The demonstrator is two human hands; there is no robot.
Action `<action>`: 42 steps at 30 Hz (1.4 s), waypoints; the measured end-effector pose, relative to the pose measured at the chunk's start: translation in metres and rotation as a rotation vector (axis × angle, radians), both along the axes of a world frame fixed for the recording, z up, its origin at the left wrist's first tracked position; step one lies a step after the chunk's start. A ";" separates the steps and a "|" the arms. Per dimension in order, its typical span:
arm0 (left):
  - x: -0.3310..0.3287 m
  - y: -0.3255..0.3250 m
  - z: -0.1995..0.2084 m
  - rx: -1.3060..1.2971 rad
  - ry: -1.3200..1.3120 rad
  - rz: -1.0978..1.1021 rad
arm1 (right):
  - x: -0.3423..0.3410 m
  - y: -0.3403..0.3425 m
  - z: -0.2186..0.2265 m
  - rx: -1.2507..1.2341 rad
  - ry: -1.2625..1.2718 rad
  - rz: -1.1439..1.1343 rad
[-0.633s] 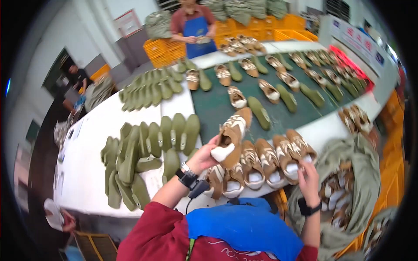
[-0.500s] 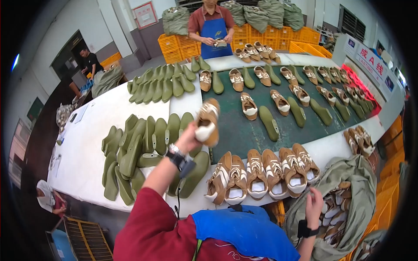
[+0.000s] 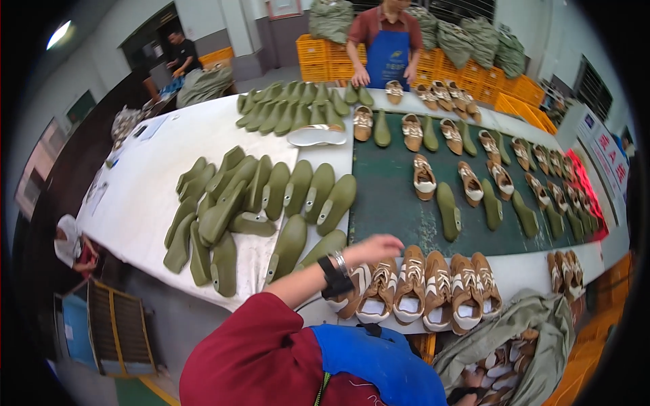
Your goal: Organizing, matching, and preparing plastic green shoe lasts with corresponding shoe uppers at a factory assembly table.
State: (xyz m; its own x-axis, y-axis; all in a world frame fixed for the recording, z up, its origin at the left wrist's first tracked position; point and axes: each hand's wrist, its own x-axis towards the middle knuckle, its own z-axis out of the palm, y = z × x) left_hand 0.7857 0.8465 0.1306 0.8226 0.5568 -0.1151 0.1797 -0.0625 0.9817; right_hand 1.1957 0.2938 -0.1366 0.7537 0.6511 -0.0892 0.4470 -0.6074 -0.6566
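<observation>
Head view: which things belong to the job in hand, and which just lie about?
Seemingly in the job:
Brown-and-white laced sneakers by the left hand
Open grey-green cloth sack of shoes, right hand at its mouth
Smooth olive-green foot-shaped lasts

Seemingly just lying about:
Yellow slatted plastic crates
Stuffed grey-green cloth sacks at the back

Smooth plastic lasts [image 3: 337, 201], cloth sack [image 3: 546, 308]

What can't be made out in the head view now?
Head view:
Right hand: in the grey-green sack; shadow and shoes obscure its fingers and any grip.
Sack's lower contents: covered by upper shoes.
Leftmost near-row shoe: partly behind the left hand and wrist.
Co-worker: top of head cut off by upper edge.
Far-right shoes on the green mat: too small to count.
</observation>
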 end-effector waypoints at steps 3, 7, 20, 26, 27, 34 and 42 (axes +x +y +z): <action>0.008 -0.057 0.014 0.092 -0.052 -0.166 | -0.006 -0.015 -0.038 -0.192 -0.096 0.287; 0.002 -0.087 0.042 -0.002 -0.002 -0.342 | -0.004 -0.028 -0.056 -0.674 -0.217 0.597; 0.069 -0.118 0.061 -0.131 0.242 -0.510 | -0.055 -0.012 0.230 0.631 0.461 -0.649; 0.102 -0.141 0.069 0.162 0.230 -0.739 | -0.059 0.004 0.321 1.622 0.164 -0.719; 0.108 -0.145 0.071 0.256 0.101 -0.742 | -0.061 0.013 0.327 1.651 0.239 -0.684; 0.124 -0.162 0.108 0.489 -0.236 -0.720 | -0.107 0.126 0.337 1.547 1.013 -0.361; 0.084 -0.138 0.106 0.541 -0.294 -0.395 | -0.154 0.243 0.340 0.920 0.594 -0.451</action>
